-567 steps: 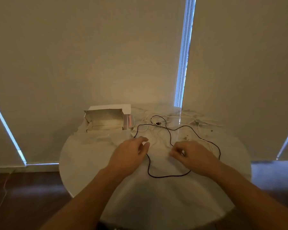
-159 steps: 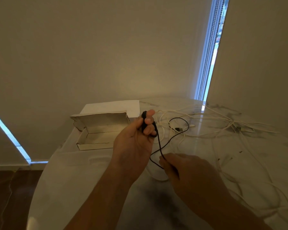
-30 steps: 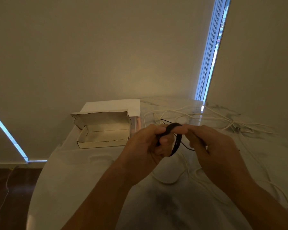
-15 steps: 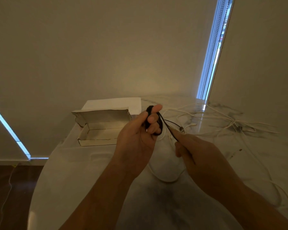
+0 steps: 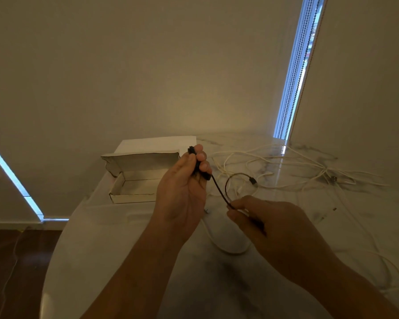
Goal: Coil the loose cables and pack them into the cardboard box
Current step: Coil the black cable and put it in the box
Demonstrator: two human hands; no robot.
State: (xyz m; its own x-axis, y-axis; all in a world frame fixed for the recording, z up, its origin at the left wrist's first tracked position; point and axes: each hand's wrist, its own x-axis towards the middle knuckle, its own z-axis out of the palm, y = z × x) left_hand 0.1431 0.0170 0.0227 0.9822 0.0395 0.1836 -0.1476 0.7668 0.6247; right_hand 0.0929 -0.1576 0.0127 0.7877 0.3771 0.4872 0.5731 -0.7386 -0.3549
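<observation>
Gripping a small bundle of black cable (image 5: 219, 188), the left hand (image 5: 182, 192) is raised above the bench (image 5: 124, 238), palm toward the camera. Its fingers (image 5: 199, 155) are curled shut around the coiled turns, whose dark ends show above the top finger and below the lowest one. From the bundle a free length of the cable runs down and to the right into the right hand (image 5: 270, 224), which pinches it between thumb and forefinger, the other fingers folded in. Past the pinch the cable loops up and round to a dark plug (image 5: 253, 181) that hangs free above the bench, just beyond the right hand.

The box (image 5: 134, 187) sits on the bench to the left of the left hand, near the far edge. It is open, its lid flap standing up at the back, and nothing can be seen in the part of its inside that shows.

White cables (image 5: 286, 166) lie loose and tangled across the far right of the bench, well apart from the box. One white strand (image 5: 217, 242) curves along the bench beneath the two hands, and more white cable trails toward the right edge.
</observation>
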